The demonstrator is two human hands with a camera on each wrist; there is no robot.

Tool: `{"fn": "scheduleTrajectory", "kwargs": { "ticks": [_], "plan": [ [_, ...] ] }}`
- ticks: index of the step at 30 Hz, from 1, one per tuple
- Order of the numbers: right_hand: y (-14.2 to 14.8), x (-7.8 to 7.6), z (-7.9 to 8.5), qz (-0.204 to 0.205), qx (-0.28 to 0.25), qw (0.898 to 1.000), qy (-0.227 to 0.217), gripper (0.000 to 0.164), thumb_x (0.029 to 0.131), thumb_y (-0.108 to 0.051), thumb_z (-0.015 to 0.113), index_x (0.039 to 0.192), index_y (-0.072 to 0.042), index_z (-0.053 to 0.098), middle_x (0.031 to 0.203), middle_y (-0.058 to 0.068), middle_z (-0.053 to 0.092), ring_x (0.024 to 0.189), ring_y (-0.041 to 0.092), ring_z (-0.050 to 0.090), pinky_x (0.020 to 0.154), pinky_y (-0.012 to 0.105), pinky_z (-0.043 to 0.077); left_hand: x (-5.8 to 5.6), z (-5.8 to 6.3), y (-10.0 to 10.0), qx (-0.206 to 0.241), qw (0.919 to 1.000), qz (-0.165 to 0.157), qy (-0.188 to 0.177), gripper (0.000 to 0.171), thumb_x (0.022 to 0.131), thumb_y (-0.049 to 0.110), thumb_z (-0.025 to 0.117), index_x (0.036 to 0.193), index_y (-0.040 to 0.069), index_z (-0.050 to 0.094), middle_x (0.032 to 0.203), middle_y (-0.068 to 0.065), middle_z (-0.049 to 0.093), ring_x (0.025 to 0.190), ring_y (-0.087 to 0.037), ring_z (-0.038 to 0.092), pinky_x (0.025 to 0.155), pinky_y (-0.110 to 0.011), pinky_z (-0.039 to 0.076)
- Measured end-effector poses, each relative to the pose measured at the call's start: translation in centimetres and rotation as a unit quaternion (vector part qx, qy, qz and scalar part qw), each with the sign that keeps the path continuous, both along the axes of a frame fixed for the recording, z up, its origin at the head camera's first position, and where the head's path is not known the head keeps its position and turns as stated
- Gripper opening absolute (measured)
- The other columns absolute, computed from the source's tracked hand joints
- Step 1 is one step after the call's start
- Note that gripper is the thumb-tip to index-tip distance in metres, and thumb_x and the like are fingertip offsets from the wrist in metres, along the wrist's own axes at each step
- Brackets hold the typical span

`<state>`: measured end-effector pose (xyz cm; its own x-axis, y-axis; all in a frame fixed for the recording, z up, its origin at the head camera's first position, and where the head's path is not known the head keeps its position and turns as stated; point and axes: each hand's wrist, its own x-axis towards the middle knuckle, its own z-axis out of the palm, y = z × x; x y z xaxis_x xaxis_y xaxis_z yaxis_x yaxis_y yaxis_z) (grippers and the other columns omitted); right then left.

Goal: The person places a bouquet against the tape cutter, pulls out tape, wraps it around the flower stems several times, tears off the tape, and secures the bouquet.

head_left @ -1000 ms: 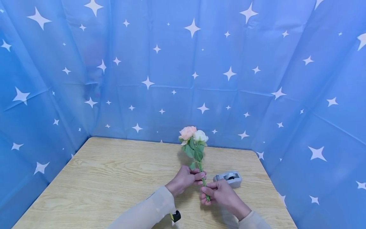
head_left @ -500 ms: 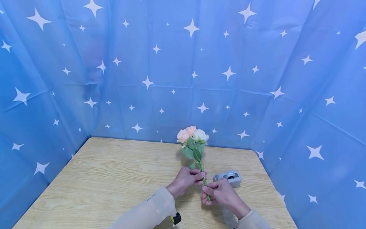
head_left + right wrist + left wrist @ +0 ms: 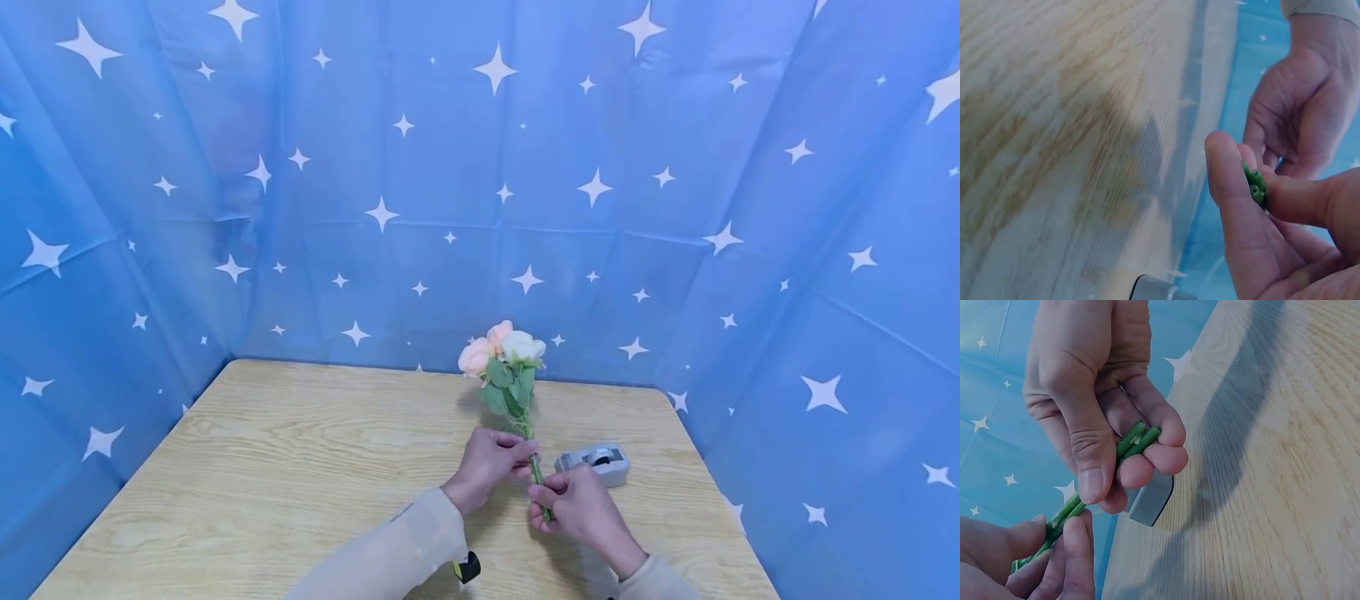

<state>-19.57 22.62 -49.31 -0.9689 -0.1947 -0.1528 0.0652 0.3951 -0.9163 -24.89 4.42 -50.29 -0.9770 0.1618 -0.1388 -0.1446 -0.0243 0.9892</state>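
Two pink flowers (image 3: 476,357) and a white flower (image 3: 522,346), all with green leaves (image 3: 498,398), are held together as a bunch above the table. My left hand (image 3: 489,467) pinches the green stems below the leaves. Lower down, my right hand (image 3: 588,506) grips the same stems (image 3: 537,473) near their ends. Close up in the left wrist view, the cut stem ends (image 3: 1138,440) stick out between the right thumb and fingers. The right wrist view shows the stem ends (image 3: 1256,187) side by side, with the left hand (image 3: 1300,112) behind them.
A grey tape dispenser (image 3: 596,464) stands on the wooden table (image 3: 300,467) just behind my right hand. A black and yellow object (image 3: 468,568) lies by my left sleeve, partly hidden. A blue star-patterned curtain (image 3: 420,167) surrounds the table.
The flower heads have turned and spread, so the second pink flower shows more fully beside the white one. Both hands keep their hold on the stems. The head view has shifted slightly.
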Motion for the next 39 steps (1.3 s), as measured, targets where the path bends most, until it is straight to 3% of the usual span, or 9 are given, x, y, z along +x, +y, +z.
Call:
{"fn": "scheduleTrajectory", "kwargs": {
  "ticks": [6, 11, 19, 23, 32, 39],
  "plan": [
    [-0.1, 0.1, 0.2, 0.002, 0.013, 1.000, 0.002, 0.019, 0.113, -0.003, 0.075, 0.104, 0.011, 0.085, 0.078, 0.011, 0.082, 0.070, 0.015, 0.079, 0.065, 0.029, 0.070, -0.1, 0.2, 0.1, -0.010, 0.9999, -0.004, -0.001, 0.019, 0.109, 0.016, 0.085, 0.114, -0.002, 0.089, 0.103, -0.016, 0.090, 0.074, -0.007, 0.081, 0.083, -0.031, 0.073],
    [0.2, -0.1, -0.2, 0.034, 0.007, 0.999, 0.011, 0.020, 0.113, -0.004, 0.075, 0.106, 0.012, 0.084, 0.083, 0.015, 0.084, 0.075, 0.018, 0.082, 0.069, 0.031, 0.072, -0.2, -0.2, 0.0, -0.019, 0.9997, -0.013, -0.001, 0.019, 0.111, 0.015, 0.083, 0.117, -0.003, 0.088, 0.107, -0.017, 0.090, 0.080, -0.011, 0.083, 0.085, -0.031, 0.073],
    [1.2, -1.0, -0.6, 0.077, -0.041, 0.995, -0.053, 0.035, 0.124, -0.011, 0.057, 0.131, 0.019, 0.074, 0.106, 0.027, 0.087, 0.096, 0.026, 0.088, 0.085, 0.040, 0.075, -0.5, -0.6, -0.5, -0.023, 0.9995, -0.023, -0.005, 0.022, 0.112, 0.019, 0.081, 0.119, -0.001, 0.088, 0.107, -0.013, 0.091, 0.087, -0.016, 0.087, 0.088, -0.034, 0.073],
    [1.6, -1.4, -0.7, 0.084, -0.055, 0.991, -0.086, 0.037, 0.124, -0.010, 0.056, 0.142, 0.019, 0.069, 0.115, 0.027, 0.087, 0.103, 0.026, 0.090, 0.088, 0.038, 0.074, -0.5, -0.5, -0.6, -0.023, 0.9992, -0.032, -0.005, 0.023, 0.114, 0.019, 0.079, 0.122, -0.001, 0.088, 0.109, -0.013, 0.091, 0.089, -0.017, 0.087, 0.092, -0.036, 0.073],
    [1.7, -1.6, -0.6, 0.064, -0.060, 0.992, -0.093, 0.030, 0.119, -0.013, 0.069, 0.128, 0.013, 0.080, 0.100, 0.009, 0.088, 0.091, 0.017, 0.087, 0.080, 0.032, 0.070, -0.5, -0.6, -0.4, -0.017, 0.9993, -0.033, -0.008, 0.021, 0.114, 0.018, 0.079, 0.122, 0.000, 0.087, 0.111, -0.015, 0.091, 0.091, -0.016, 0.088, 0.093, -0.036, 0.073],
    [1.3, -1.4, -0.7, 0.039, -0.068, 0.994, -0.083, 0.030, 0.117, -0.013, 0.073, 0.122, 0.015, 0.081, 0.091, 0.006, 0.086, 0.084, 0.015, 0.085, 0.074, 0.029, 0.068, -0.5, -0.6, -0.3, -0.016, 0.9994, -0.029, -0.002, 0.021, 0.113, 0.018, 0.079, 0.122, 0.001, 0.088, 0.110, -0.013, 0.090, 0.095, -0.022, 0.089, 0.095, -0.039, 0.073]
  ]
}}
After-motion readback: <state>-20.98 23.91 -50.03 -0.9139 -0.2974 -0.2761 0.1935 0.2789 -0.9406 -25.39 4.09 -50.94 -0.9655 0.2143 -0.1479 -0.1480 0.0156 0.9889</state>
